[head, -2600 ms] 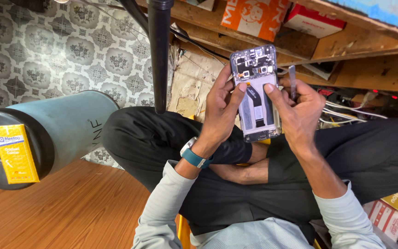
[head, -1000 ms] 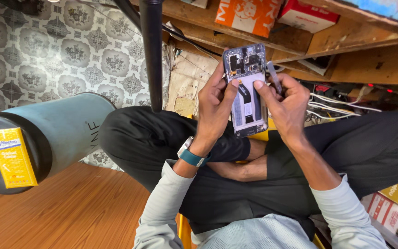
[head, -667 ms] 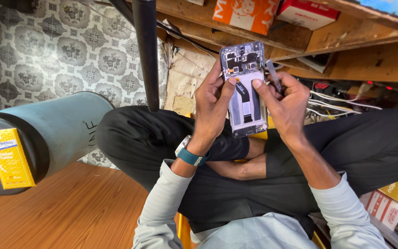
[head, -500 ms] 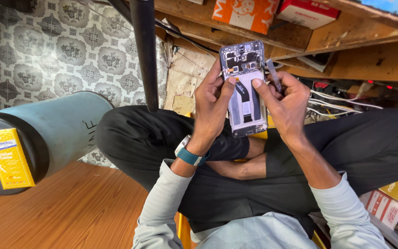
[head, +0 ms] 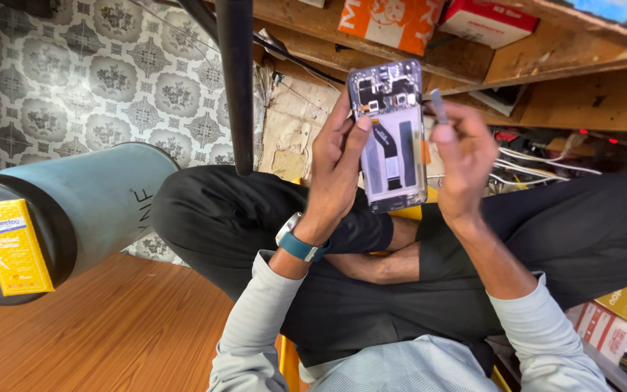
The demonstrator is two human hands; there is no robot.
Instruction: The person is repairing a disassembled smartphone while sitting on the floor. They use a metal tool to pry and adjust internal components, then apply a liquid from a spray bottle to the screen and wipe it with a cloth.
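My left hand (head: 335,170) holds an opened smartphone (head: 390,134) upright over my lap, its back cover off so the circuit board, flex cables and battery bay show. The thumb rests on the phone's left edge near the board. My right hand (head: 462,156) is just right of the phone, fingers pinched on a small grey tool (head: 438,109) whose tip points up beside the phone's upper right edge. A watch with a teal strap (head: 300,242) is on my left wrist. I sit cross-legged in black trousers.
A teal cylinder (head: 103,199) with a yellow label lies at the left over a wooden board (head: 110,334). A black pole (head: 236,80) stands ahead. Wooden shelves (head: 546,51) carry orange and red boxes. Loose wires (head: 538,167) lie at the right; patterned floor behind.
My right hand has come off the phone's right side and lifted slightly away with the tool. The left hand keeps holding the phone, which has hardly moved.
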